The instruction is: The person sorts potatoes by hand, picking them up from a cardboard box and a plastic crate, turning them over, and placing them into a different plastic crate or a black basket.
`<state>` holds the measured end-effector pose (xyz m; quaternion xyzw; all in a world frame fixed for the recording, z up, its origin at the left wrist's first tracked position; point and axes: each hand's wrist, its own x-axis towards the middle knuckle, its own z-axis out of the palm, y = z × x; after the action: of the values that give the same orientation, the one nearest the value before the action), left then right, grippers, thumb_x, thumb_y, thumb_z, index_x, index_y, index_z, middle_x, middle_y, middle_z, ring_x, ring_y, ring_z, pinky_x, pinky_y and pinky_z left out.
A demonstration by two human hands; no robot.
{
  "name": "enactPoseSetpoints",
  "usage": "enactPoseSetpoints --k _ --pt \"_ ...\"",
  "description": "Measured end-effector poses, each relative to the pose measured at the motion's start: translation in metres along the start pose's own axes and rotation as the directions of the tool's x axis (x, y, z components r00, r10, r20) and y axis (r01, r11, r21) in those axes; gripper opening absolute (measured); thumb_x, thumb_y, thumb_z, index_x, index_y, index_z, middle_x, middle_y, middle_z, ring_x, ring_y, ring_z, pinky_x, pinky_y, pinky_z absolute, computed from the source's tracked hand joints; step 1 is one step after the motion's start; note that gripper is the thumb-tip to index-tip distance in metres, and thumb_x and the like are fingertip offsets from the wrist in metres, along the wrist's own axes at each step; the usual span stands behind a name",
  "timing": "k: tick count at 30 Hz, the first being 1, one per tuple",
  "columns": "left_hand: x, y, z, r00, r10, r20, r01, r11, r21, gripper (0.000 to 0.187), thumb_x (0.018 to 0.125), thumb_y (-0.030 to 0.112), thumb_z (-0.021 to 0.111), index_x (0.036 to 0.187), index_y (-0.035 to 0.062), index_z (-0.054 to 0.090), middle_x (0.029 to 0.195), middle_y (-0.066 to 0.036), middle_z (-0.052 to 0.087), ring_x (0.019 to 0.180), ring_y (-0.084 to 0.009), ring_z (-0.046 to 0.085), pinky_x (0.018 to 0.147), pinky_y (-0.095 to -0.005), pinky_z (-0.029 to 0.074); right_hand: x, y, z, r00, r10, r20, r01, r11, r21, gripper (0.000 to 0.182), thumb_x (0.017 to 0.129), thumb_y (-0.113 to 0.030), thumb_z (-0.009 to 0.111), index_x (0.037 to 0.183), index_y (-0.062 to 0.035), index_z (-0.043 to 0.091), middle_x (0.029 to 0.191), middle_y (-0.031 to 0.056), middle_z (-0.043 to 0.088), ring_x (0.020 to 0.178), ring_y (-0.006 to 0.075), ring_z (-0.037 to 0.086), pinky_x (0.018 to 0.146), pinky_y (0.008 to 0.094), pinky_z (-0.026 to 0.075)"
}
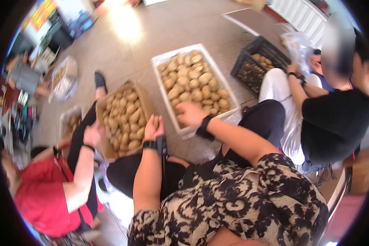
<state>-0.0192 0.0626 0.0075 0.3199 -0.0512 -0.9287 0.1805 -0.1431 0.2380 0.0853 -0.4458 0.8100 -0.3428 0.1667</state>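
Brown oval potatoes (192, 78) fill a white crate (156, 65) on the floor in front of me. Over its near left corner my right hand (191, 114) reaches down, fingers curled round a potato among the others; the fingertips are partly hidden. My left hand (153, 130) is raised between this crate and a cardboard box (145, 101) on the left. Between its thumb and fingers is a small potato (156, 121). The cardboard box holds many similar potatoes (123, 119).
A person in red (49, 192) sits at my left, one hand (93, 133) by the cardboard box. At right a person in a black top (336, 119) sits beside a black crate (244, 59) with some potatoes. A clear plastic bag (297, 47) is near that person's hands. Another container (64, 119) stands far left.
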Motion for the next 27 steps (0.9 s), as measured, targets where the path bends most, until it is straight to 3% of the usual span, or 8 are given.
enactPoseSetpoints --k 6,10,11,12,14,15,16,27 --pt "0.009 0.019 -0.013 0.934 0.287 -0.213 -0.311 0.946 -0.091 0.028 0.088 0.014 0.052 0.110 -0.0021 0.045 0.105 -0.014 0.051 0.084 -0.0225 0.054 0.069 -0.0284 0.055 -0.022 0.048 -0.028 0.959 0.254 -0.129 -0.283 0.806 -0.520 0.045 0.069 -0.027 0.064 0.110 -0.0126 0.053 0.123 0.0148 0.040 0.111 0.0346 0.042 0.088 0.0452 0.040" --pt "0.022 0.043 -0.024 0.861 0.286 -0.420 -0.386 0.906 -0.173 0.025 0.088 0.020 0.050 0.103 -0.0001 0.050 0.092 -0.014 0.057 0.079 -0.0246 0.056 0.065 -0.0314 0.054 -0.023 0.076 -0.042 0.831 0.519 -0.200 -0.549 0.707 -0.447 0.062 0.070 -0.031 0.064 0.126 -0.0152 0.041 0.140 0.0137 0.020 0.127 0.0359 0.021 0.099 0.0539 0.026" --pt "0.074 0.050 -0.087 0.734 0.678 -0.048 -0.488 0.575 0.657 0.027 0.086 0.024 0.051 0.099 -0.0001 0.052 0.085 -0.017 0.059 0.076 -0.0296 0.057 0.065 -0.0362 0.052 -0.024 0.080 -0.045 0.822 0.539 -0.185 -0.559 0.700 -0.444 0.062 0.071 -0.031 0.064 0.126 -0.0157 0.041 0.140 0.0132 0.019 0.128 0.0359 0.019 0.100 0.0541 0.025" --pt "0.124 0.057 -0.149 0.381 0.860 0.340 -0.264 -0.251 0.931 0.030 0.084 0.028 0.052 0.094 -0.0001 0.054 0.079 -0.020 0.060 0.073 -0.0347 0.058 0.064 -0.0411 0.050 -0.023 0.079 -0.045 0.813 0.558 -0.169 -0.568 0.695 -0.441 0.061 0.072 -0.031 0.064 0.126 -0.0161 0.041 0.141 0.0126 0.019 0.128 0.0359 0.018 0.100 0.0542 0.025" --pt "0.005 0.048 -0.047 0.529 0.788 0.314 0.146 -0.449 0.882 0.034 0.080 0.033 0.052 0.086 -0.0002 0.056 0.069 -0.023 0.058 0.070 -0.0409 0.057 0.065 -0.0474 0.046 -0.023 0.064 -0.046 0.809 0.568 -0.153 -0.566 0.682 -0.463 0.061 0.072 -0.031 0.063 0.127 -0.0166 0.040 0.140 0.0123 0.021 0.127 0.0362 0.019 0.100 0.0534 0.025" --pt "0.009 0.054 -0.045 0.541 0.794 0.277 -0.069 -0.286 0.956 0.031 0.081 0.031 0.052 0.082 0.0002 0.056 0.071 -0.021 0.059 0.070 -0.0395 0.057 0.065 -0.0459 0.047 -0.024 0.060 -0.045 0.795 0.585 -0.161 -0.582 0.659 -0.477 0.060 0.073 -0.031 0.061 0.128 -0.0171 0.040 0.139 0.0120 0.023 0.127 0.0365 0.021 0.100 0.0527 0.026" --pt "0.009 0.051 -0.049 0.501 0.824 0.265 0.181 -0.399 0.899 0.030 0.081 0.030 0.052 0.079 0.0007 0.059 0.074 -0.020 0.060 0.072 -0.0380 0.058 0.066 -0.0444 0.047 -0.023 0.060 -0.043 0.798 0.585 -0.148 -0.574 0.661 -0.483 0.060 0.073 -0.031 0.061 0.128 -0.0171 0.040 0.139 0.0120 0.023 0.127 0.0365 0.021 0.100 0.0527 0.026" --pt "0.013 0.078 -0.054 0.713 0.693 -0.112 0.444 -0.321 0.837 0.035 0.086 0.036 0.042 0.093 0.0116 0.066 0.102 -0.010 0.062 0.095 -0.0269 0.060 0.073 -0.0454 0.049 -0.020 0.080 -0.044 0.773 0.630 -0.065 -0.543 0.606 -0.582 0.054 0.073 -0.040 0.053 0.117 -0.0085 0.051 0.122 0.0208 0.044 0.110 0.0352 0.047 0.096 0.0420 0.035"
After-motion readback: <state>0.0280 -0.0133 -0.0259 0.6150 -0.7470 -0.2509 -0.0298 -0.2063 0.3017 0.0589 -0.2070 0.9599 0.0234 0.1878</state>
